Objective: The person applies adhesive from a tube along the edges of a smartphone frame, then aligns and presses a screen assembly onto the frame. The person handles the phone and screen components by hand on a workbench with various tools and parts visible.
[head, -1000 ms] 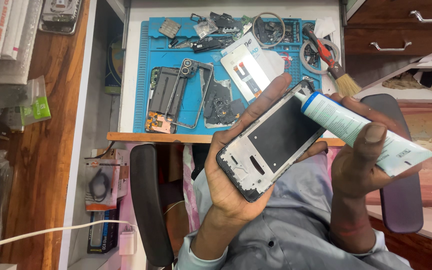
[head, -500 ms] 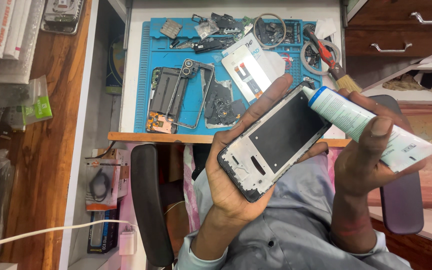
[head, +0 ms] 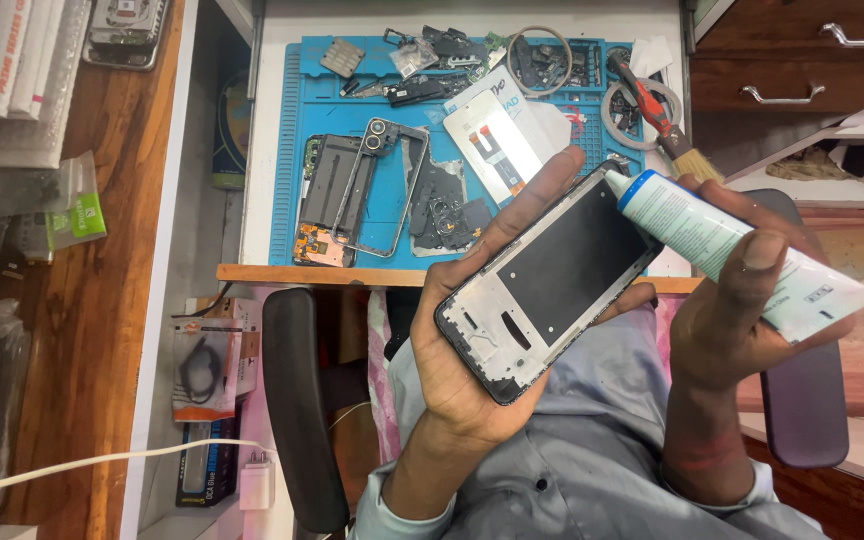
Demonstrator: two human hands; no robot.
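Nearest you: grey shirt sleeves (head: 592, 470), both forearms raised. Your left hand (head: 472, 340) cups a bare phone frame (head: 552, 280) from below, fingers wrapped round its edges, open inner side facing up, dark centre panel, tilted diagonally. Your right hand (head: 742, 320) grips a white glue tube (head: 732, 250) w/ blue collar, thumb pressed on tube body, nozzle tip at the frame's top-right corner; touching or just above, can't tell. Beyond hands: black chair arms either side. Further: white desk w/ blue work mat (head: 287, 160) holding a stripped phone body (head: 327, 200), loose metal mid-frame (head: 387, 185), white display panel (head: 497, 140), misc small parts. Mat's far right: brush (head: 677, 135) w/ red handle. Far right: wooden drawers (head: 792, 60).
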